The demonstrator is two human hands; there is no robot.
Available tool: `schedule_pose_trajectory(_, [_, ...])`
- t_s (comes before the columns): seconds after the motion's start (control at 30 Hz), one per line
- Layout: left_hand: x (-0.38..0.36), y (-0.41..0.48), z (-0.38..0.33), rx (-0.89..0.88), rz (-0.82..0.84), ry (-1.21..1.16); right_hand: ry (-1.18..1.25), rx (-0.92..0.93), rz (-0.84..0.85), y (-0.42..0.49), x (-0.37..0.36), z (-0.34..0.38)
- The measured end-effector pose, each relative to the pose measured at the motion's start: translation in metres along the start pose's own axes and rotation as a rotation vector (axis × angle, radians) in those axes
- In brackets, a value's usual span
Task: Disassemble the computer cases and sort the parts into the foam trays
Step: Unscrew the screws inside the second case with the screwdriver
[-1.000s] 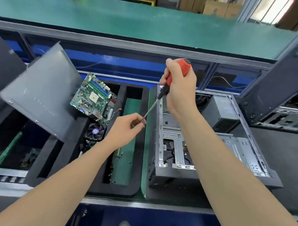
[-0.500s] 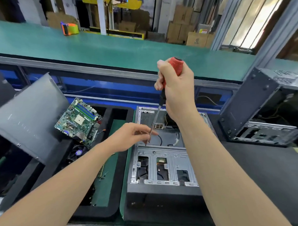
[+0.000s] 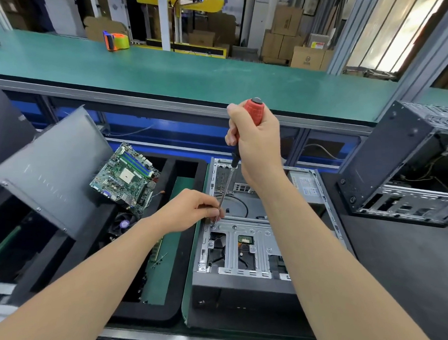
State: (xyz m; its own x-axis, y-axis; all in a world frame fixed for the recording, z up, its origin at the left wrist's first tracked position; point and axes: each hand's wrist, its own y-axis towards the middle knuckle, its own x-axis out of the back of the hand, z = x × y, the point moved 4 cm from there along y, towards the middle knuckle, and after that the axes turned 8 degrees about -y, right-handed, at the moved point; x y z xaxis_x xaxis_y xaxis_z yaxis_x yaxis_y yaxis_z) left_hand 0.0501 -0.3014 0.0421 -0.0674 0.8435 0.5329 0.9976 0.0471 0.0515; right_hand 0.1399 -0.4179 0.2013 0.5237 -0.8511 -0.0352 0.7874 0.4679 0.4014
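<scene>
A long green desk [image 3: 187,66] runs in front of stacked cartons. Nearer me, an open computer case [image 3: 233,287] lies flat, just right of a black foam tray [image 3: 147,317] where a motherboard [image 3: 126,181] sits tilted. My right grip [image 3: 258,147] is clamped round the red handle of a screwdriver [image 3: 253,114], held nearly upright. My left grip [image 3: 189,212] pinches its metal shaft low down, the tip touching a screw [image 3: 213,226] on the case's silver frame. A second case [image 3: 387,162] leans at far right.
</scene>
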Motion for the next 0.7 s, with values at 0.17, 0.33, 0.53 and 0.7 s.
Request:
schedule_pose_trajectory(0.17, [0.004,0.003,0.005,0.002,0.055,-0.009,0.041,0.015,0.090,-0.002,-0.008,0.000])
schedule_pose_trajectory(0.33, [0.012,0.011,0.006,0.014,0.177,-0.063,0.215,-0.075,0.280,0.000,-0.020,-0.001])
schedule_pose_trajectory(0.53, [0.017,0.028,0.009,-0.002,0.294,-0.011,0.331,-0.097,0.317,0.004,-0.026,-0.005])
schedule_pose_trajectory(0.7, [0.017,0.033,0.018,-0.003,0.326,-0.093,0.151,-0.046,0.096,0.001,-0.028,-0.005])
